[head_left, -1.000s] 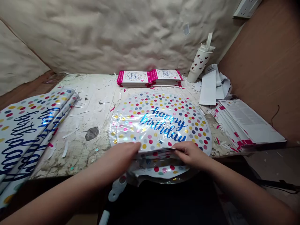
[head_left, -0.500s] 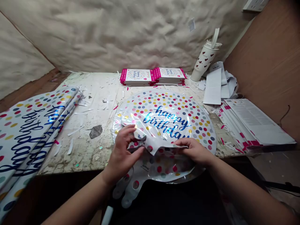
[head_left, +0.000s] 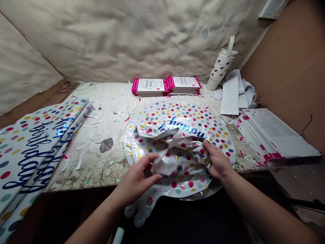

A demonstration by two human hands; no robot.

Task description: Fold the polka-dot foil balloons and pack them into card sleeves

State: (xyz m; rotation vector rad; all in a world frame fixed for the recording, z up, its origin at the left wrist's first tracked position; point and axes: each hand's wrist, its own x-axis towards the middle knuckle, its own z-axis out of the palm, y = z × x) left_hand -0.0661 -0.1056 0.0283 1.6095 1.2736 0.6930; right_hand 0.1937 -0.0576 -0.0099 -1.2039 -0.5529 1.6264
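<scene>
A flat foil balloon (head_left: 177, 110) with coloured dots and blue "happy birthday" lettering lies at the table's front edge, on what look like other balloons. Its near part is bunched into a crumpled fold (head_left: 175, 159) that covers part of the lettering. My right hand (head_left: 218, 161) grips this fold at its right side, thumb on top. My left hand (head_left: 141, 179) is at the fold's left edge, thumb and fingers apart; whether it touches the foil I cannot tell. Balloon tails (head_left: 142, 210) hang over the table edge below my left hand.
More dotted balloons (head_left: 33, 149) lie folded at the left. Two stacks of pink-edged packets (head_left: 151, 85) stand at the back, beside a white tumbler (head_left: 220, 67). On the right are white paper strips (head_left: 230, 96) and a fanned stack of cards (head_left: 279, 132). Paper scraps litter the worn table (head_left: 101, 169).
The foil between my hands is more bunched and covers more of the lettering. My left hand's fingers have come off the foil's upper edge and moved lower; my right hand has taken a higher grip.
</scene>
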